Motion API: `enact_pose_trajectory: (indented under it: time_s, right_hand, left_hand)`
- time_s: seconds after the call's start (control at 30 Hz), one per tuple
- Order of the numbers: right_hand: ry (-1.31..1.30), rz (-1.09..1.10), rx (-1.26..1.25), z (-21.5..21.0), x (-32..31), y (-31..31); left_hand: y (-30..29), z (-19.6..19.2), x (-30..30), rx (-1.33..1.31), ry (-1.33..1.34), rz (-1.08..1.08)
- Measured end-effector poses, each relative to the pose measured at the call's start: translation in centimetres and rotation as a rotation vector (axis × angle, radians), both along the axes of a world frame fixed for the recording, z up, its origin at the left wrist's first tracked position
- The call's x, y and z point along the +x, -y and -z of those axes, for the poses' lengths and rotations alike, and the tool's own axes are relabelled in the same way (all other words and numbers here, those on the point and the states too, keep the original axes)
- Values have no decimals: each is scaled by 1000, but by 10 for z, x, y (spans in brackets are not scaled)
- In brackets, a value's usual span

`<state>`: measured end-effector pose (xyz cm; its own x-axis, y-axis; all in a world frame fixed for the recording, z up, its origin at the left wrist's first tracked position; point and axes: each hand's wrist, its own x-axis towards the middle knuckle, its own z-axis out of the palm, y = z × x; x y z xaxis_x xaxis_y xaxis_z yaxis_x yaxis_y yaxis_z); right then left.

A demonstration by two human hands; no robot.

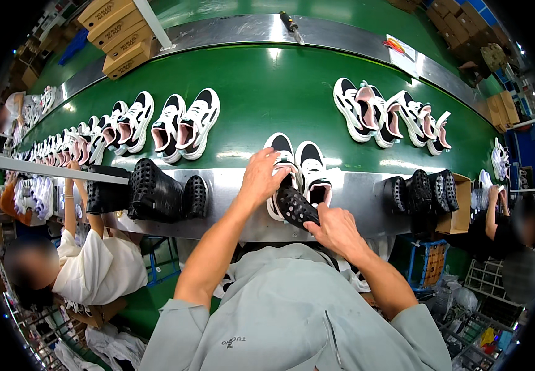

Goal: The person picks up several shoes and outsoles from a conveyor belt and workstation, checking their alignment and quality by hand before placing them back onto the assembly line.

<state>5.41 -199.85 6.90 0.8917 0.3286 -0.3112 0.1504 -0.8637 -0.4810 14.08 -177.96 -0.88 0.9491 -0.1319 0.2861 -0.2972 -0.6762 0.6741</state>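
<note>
A pair of white-and-black sneakers lies before me at the metal edge, toes pointing away. My left hand (264, 176) is closed over the upper of the left sneaker (278, 143), fingers at its tongue and opening. My right hand (340, 230) grips the heel end of a black perforated shoe tree (297, 209). The shoe tree slants over that sneaker, its front end at the opening; how far inside it reaches is hidden. Beside it sits the right sneaker (310, 154), its pink lining showing and neither hand on it.
Sneakers line the green belt (267, 80) left (199, 125) and right (355, 109). Stacks of black perforated shoe trees stand at left (150, 188) and right (418, 191). A screwdriver (291, 26) lies on the far rail. Co-workers work at left (97, 266) and right (496, 219).
</note>
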Motion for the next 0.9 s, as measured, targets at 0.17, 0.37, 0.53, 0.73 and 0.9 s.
enact_pose_trajectory:
  time_s: [0.17, 0.37, 0.53, 0.73, 0.9]
  right_hand:
    - [103, 24, -94, 6, 20, -42]
    - [-1, -78, -265, 25, 30, -40]
    - [-8, 1, -201, 18, 30, -28]
    - [65, 93, -87, 81, -1, -63]
    - [451, 28, -63, 122, -4, -62]
  left_hand:
    - [-10, 22, 21, 46, -458, 184]
    - [-40, 5, 21, -320, -455, 268]
    - [-20, -11, 1, -345, -810, 191]
    - [-16, -3, -6, -359, -702, 234]
    - [-24, 5, 1, -193, -667, 300]
